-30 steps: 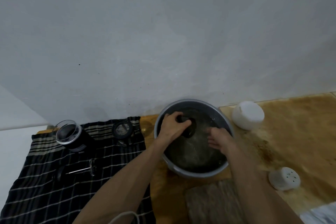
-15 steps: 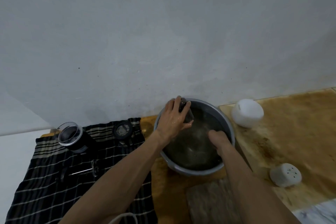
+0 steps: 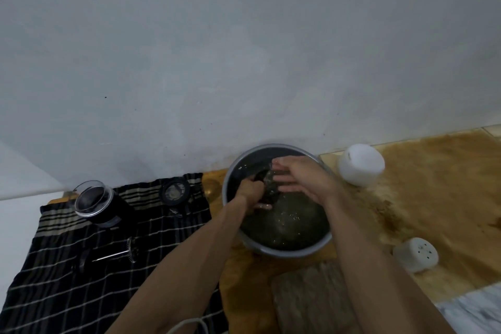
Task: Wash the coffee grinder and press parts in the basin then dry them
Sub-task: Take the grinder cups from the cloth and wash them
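Observation:
A grey basin (image 3: 322,245) of dark water stands against the wall. My left hand (image 3: 250,191) grips a dark grinder part (image 3: 268,184) above the water. The flat fingers of my right hand (image 3: 301,179) rub against that part from the right. On the black checked cloth (image 3: 81,279) to the left lie a glass press beaker (image 3: 93,199) in a black holder, a round black lid (image 3: 173,192) and the plunger rod with its mesh disc (image 3: 119,252).
Two white plastic pieces lie on the wet brown mat: a domed one (image 3: 362,164) beside the basin and a holed one (image 3: 416,253) nearer me. A rough grey block (image 3: 309,298) sits in front of the basin. A white cord (image 3: 187,325) shows at the bottom.
My right hand has come up out of the water to the part held by my left hand. My left hand has turned and lowered the part slightly toward the basin's middle.

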Demonstrator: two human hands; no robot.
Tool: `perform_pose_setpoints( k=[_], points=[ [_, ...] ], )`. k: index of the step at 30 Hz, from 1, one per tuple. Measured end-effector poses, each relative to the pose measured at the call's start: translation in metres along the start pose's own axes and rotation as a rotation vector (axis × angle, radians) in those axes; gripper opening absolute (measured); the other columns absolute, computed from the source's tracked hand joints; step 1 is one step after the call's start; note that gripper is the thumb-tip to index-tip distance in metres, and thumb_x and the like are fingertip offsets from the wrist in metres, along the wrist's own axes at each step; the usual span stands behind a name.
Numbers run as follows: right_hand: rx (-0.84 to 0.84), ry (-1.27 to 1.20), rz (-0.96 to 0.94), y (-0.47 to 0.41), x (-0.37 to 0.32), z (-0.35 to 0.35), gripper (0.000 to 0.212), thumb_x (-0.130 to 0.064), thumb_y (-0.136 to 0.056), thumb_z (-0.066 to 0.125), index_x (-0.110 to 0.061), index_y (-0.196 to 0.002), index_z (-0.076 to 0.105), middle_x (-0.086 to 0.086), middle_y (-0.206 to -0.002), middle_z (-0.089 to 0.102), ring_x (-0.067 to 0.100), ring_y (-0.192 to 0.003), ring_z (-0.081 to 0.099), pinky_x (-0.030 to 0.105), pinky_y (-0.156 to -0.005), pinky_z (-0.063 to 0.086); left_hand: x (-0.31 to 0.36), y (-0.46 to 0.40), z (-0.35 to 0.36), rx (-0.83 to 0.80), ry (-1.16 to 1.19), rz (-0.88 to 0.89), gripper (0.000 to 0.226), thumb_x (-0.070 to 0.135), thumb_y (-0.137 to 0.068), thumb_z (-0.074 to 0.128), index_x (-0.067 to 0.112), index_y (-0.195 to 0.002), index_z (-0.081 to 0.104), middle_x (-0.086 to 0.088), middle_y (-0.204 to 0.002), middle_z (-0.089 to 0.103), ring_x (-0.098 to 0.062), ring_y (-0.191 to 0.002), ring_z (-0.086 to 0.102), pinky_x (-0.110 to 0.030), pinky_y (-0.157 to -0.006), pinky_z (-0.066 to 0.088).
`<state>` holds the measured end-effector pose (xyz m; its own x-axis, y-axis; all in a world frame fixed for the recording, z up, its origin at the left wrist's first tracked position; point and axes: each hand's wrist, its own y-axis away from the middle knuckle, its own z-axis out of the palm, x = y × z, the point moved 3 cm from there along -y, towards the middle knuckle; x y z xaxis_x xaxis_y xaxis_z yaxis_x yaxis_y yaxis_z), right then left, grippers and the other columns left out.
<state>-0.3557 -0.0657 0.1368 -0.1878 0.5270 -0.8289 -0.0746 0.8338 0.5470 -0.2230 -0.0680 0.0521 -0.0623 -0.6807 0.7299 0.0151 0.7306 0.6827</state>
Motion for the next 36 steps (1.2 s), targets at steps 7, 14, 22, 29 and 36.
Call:
perform_pose_setpoints(
  k=[7, 14, 22, 29, 36],
  points=[
    [0.338, -0.022, 0.252, -0.001, 0.057, -0.034, 0.027, -0.014, -0.100, 0.050, -0.005, -0.125, 0.056, 0.013, -0.106, 0.063, 0.025, -0.098, 0.059, 0.043, -0.099, 0.050, 0.006, -0.007, -0.016, -0.008, -0.145, 0.038, 0.044, 0.038, -0.099, 0.051, 0.024, -0.140, 0.050, -0.008, -0.123, 0.058, -0.025, -0.102, 0.057, -0.046, -0.098, 0.049],
    [0.214, -0.580, 0.335, -0.012, 0.081, -0.017, 0.033, -0.019, -0.104, 0.050, 0.005, -0.121, 0.064, 0.025, -0.118, 0.070, 0.036, -0.110, 0.067, 0.045, -0.090, 0.055, -0.001, -0.024, -0.022, 0.027, -0.555, 0.298, 0.073, 0.039, -0.091, 0.072, 0.035, -0.155, 0.038, -0.011, -0.152, 0.037, -0.035, -0.135, 0.046, -0.043, -0.117, 0.036],
    [0.071, -0.071, 0.078, -0.017, 0.022, -0.003, 0.031, -0.031, -0.106, 0.050, -0.011, -0.122, 0.067, 0.008, -0.119, 0.071, 0.021, -0.109, 0.068, 0.042, -0.101, 0.055, -0.010, -0.021, 0.000, 0.127, -1.331, 0.638, 0.111, 0.038, -0.084, 0.079, 0.013, -0.163, 0.005, -0.021, -0.156, 0.021, -0.039, -0.143, 0.027, -0.049, -0.122, 0.028],
    [0.409, -0.199, 0.349, -0.012, 0.084, -0.025, 0.043, -0.018, -0.099, 0.048, -0.007, -0.140, 0.050, 0.012, -0.124, 0.058, 0.032, -0.114, 0.052, 0.047, -0.110, 0.040, 0.003, -0.016, -0.024, 0.150, -0.699, 0.427, 0.096, 0.047, -0.085, 0.076, 0.021, -0.160, 0.024, -0.013, -0.158, 0.029, -0.036, -0.141, 0.041, -0.044, -0.114, 0.041],
    [0.190, -0.568, 0.326, -0.022, 0.086, -0.020, 0.042, -0.029, -0.105, 0.047, 0.005, -0.124, 0.063, 0.025, -0.113, 0.072, 0.037, -0.108, 0.068, 0.045, -0.095, 0.056, -0.010, -0.026, -0.021, -0.011, -0.354, 0.059, 0.068, 0.063, -0.088, 0.065, 0.035, -0.148, 0.050, -0.009, -0.141, 0.058, -0.029, -0.120, 0.058, -0.046, -0.110, 0.047]
  ],
)
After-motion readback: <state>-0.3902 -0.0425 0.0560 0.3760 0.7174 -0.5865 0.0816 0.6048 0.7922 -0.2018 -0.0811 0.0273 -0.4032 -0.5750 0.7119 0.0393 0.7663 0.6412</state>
